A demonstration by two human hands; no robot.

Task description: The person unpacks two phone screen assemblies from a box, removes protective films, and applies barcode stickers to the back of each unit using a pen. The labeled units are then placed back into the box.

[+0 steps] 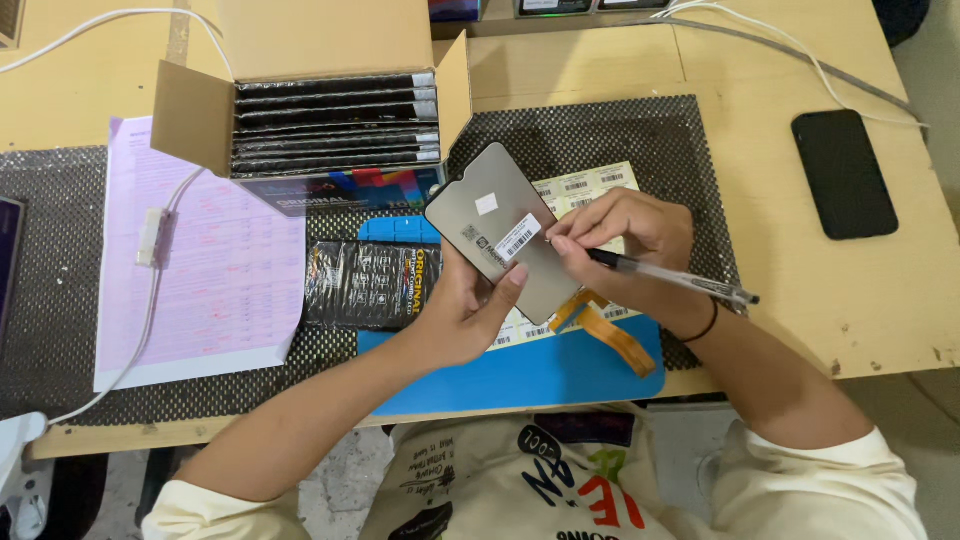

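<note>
My left hand (462,312) holds a grey phone screen panel (478,203) tilted up, back side facing me, with a white barcode sticker (518,237) on it and an orange flex cable (610,335) hanging below. My right hand (625,243) grips a clear black-ink pen (680,279) and its fingertips press at the edge of the sticker. Under both hands lies a sheet of barcode labels (590,187) on a blue mat (540,375).
An open cardboard box (310,60) with several black sleeved panels stands at the back. A black wrapped package (365,284) lies left of my hands. A pink form (200,260) with a white cable (155,240) lies at the left, a black phone (843,173) at the right.
</note>
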